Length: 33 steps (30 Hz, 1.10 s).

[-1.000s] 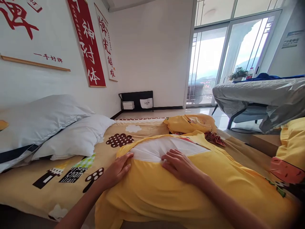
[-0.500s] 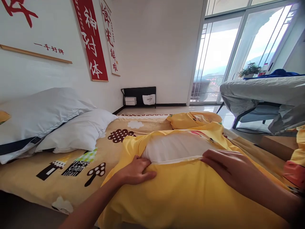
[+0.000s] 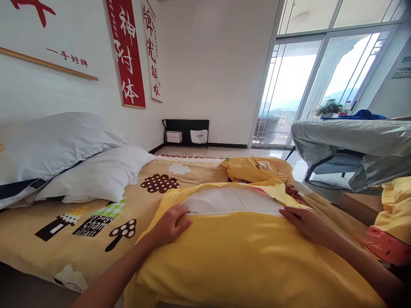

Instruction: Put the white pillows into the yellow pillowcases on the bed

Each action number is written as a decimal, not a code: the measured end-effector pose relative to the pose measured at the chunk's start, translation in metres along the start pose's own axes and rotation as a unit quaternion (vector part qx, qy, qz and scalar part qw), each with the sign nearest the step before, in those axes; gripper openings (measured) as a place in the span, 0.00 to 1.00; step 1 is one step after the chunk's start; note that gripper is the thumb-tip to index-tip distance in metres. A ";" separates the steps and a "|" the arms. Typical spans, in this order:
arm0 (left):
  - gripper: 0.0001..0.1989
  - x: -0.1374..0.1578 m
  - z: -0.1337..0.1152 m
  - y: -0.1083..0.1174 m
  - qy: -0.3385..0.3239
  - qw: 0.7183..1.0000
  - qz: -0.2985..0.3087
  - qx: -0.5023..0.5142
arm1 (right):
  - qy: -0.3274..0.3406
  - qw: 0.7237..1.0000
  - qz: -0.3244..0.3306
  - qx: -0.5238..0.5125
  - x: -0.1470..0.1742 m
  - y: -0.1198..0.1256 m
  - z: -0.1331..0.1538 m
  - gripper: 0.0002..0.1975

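Observation:
A yellow duvet cover [image 3: 237, 256] is spread over the near part of the bed, draping down in front of me. White fabric [image 3: 231, 200] shows through a long gap between its near and far edges; whether this is a quilt or the cover's inner side I cannot tell. At the gap's left end, my left hand [image 3: 171, 224] is closed on the yellow edge, thumb on top. My right hand [image 3: 303, 220] pinches the edge at the right end, fingertips together. The near edge runs fairly straight between both hands.
White pillows [image 3: 93, 171] lie at the left on the patterned bed sheet [image 3: 93, 252]. Beyond the cover is a bunched yellow cloth [image 3: 253, 169]. To the right stand a cardboard box [image 3: 359, 207], a chair [image 3: 337, 162] and a covered table [image 3: 349, 134].
My hands have moved farther apart along the opening, and its near edge is drawn straighter. The right hand sits farther from me. The view has shifted slightly.

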<state>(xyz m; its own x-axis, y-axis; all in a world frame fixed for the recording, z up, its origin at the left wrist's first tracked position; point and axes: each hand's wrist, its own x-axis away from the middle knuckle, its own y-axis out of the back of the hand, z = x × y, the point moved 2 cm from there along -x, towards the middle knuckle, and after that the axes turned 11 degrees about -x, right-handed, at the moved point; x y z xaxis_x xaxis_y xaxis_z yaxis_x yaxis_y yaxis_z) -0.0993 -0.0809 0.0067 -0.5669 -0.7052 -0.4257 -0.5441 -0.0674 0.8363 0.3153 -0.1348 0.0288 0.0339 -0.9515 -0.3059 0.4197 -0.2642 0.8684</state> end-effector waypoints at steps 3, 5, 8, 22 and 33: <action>0.13 -0.006 0.003 0.010 -0.024 1.000 0.013 0.006 | 0.015 0.999 -0.009 -0.048 0.015 0.016 -0.008 0.28; 0.16 -0.017 0.000 0.016 -0.038 0.999 0.036 0.002 | 0.025 0.997 -0.029 -0.069 0.022 0.027 -0.003 0.27; 0.17 -0.030 -0.006 0.023 -0.048 0.998 0.044 0.006 | 0.025 0.993 -0.070 -0.095 0.029 0.038 0.004 0.26; 0.15 -0.111 -0.091 0.045 -0.096 0.994 -0.054 0.025 | 0.085 0.968 -0.104 -0.211 0.021 -0.016 0.083 0.22; 0.15 -0.076 -0.023 0.004 -0.019 0.988 0.119 -0.092 | 0.096 0.988 -0.088 -0.086 0.018 -0.018 0.036 0.22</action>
<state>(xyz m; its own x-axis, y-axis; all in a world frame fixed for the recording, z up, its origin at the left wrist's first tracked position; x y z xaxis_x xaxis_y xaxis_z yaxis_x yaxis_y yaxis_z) -0.0441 -0.0441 0.0505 -0.6903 -0.6896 -0.2187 -0.2726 -0.0320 0.9616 0.2757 -0.1525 0.0215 0.1118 -0.8414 -0.5288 0.5813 -0.3762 0.7215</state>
